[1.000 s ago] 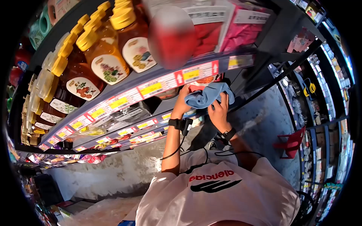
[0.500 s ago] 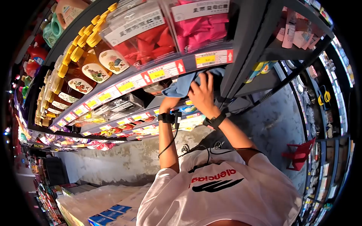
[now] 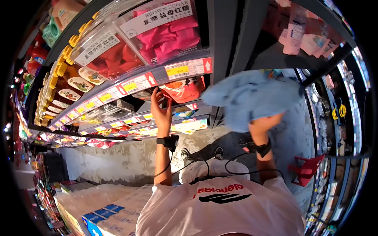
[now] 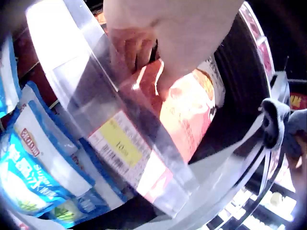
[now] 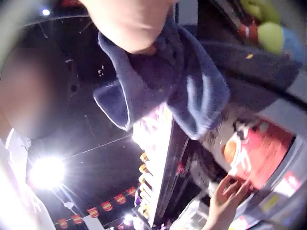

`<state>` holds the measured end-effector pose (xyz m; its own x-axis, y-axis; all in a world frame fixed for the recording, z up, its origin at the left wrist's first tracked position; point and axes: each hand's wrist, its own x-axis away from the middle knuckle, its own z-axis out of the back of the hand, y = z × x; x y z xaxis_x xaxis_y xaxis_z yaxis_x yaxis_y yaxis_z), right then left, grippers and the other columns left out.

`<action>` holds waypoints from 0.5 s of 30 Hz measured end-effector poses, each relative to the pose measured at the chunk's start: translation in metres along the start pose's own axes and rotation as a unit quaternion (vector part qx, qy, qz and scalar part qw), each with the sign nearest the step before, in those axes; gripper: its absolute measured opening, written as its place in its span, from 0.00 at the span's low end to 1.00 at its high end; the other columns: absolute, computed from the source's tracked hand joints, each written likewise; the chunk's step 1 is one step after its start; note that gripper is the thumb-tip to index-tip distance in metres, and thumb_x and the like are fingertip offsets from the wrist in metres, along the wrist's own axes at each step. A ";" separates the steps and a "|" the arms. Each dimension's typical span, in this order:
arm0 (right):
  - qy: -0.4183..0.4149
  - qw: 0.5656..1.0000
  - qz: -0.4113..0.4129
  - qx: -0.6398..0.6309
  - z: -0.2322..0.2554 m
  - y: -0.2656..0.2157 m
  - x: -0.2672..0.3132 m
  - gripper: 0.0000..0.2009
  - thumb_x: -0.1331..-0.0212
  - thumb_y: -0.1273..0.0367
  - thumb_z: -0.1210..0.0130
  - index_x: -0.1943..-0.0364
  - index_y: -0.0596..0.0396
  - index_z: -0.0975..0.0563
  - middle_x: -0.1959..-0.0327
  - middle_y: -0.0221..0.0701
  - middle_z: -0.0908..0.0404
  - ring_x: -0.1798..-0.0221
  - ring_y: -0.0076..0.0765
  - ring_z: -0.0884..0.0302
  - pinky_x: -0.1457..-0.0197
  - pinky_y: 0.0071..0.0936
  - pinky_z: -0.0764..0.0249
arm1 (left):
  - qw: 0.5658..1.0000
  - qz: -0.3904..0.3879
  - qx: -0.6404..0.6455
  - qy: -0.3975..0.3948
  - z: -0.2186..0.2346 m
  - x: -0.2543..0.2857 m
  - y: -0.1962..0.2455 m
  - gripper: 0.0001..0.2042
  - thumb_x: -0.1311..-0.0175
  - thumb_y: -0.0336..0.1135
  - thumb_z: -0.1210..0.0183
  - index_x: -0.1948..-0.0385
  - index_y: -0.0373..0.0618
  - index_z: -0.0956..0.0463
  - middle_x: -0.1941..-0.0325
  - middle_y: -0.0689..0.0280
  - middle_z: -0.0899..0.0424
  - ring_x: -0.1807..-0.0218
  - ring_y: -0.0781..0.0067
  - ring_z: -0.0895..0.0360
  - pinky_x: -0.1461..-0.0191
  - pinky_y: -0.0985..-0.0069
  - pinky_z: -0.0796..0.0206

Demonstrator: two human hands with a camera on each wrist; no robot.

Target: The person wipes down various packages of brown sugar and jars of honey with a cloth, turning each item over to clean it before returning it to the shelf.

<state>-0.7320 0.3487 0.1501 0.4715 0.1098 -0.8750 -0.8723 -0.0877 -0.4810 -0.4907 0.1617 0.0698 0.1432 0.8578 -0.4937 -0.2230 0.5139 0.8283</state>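
Note:
A blue cloth (image 3: 252,98) hangs from my right hand (image 3: 265,126), out to the right of the shelf post. In the right wrist view the cloth (image 5: 199,91) droops in folds below the fingers that grip it. My left hand (image 3: 160,112) is at the left side of a red packet (image 3: 187,89) on the shelf below the brown sugar boxes. Close up in the left wrist view, thumb and fingers pinch the edge of this packet (image 4: 184,117), behind a clear shelf strip with a price label (image 4: 120,143). Part of the packet is hidden by the hand.
Brown sugar boxes (image 3: 169,33) and yellow-capped bottles (image 3: 71,94) line the shelf above. Blue-and-white bags (image 4: 38,163) sit near the packet. The dark shelf post (image 3: 227,51) stands between the hands. A red chair (image 3: 306,169) is on the floor to the right.
Both hands were together at the cloth by the shelf. The right hand has pulled it out to the right; the left has let go and is at the red packet, which is now uncovered.

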 end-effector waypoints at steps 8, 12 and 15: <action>0.008 0.996 0.048 -0.072 -0.046 0.010 -0.015 0.17 0.57 0.73 0.29 0.60 0.59 0.16 0.58 0.38 0.14 0.51 0.46 0.19 0.41 0.42 0.31 | 0.949 -0.229 -0.182 0.118 0.014 0.011 0.067 0.20 0.44 0.20 0.43 0.46 0.37 0.29 0.44 0.53 0.27 0.41 0.54 0.30 0.42 0.65 0.34; -0.111 0.982 0.148 0.024 -0.069 0.014 0.022 0.19 0.43 0.64 0.40 0.48 0.59 0.22 0.48 0.38 0.20 0.42 0.45 0.24 0.34 0.42 0.36 | 0.932 -0.274 -0.163 0.171 0.034 -0.017 0.101 0.22 0.50 0.19 0.42 0.48 0.41 0.26 0.43 0.54 0.27 0.38 0.50 0.32 0.35 0.56 0.41; -0.200 0.949 0.232 0.074 -0.090 0.004 0.022 0.25 0.35 0.59 0.53 0.39 0.61 0.32 0.38 0.40 0.29 0.35 0.45 0.32 0.28 0.40 0.41 | 0.913 -0.300 -0.176 0.212 0.056 -0.037 0.118 0.21 0.51 0.20 0.41 0.51 0.42 0.23 0.43 0.54 0.25 0.38 0.49 0.32 0.35 0.55 0.41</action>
<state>-0.7135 0.2618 0.1237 -0.0284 0.4629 -0.8860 -0.9967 -0.0810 -0.0104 -0.4687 0.1901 0.2009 -0.0276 0.3081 -0.9510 -0.5341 0.7996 0.2745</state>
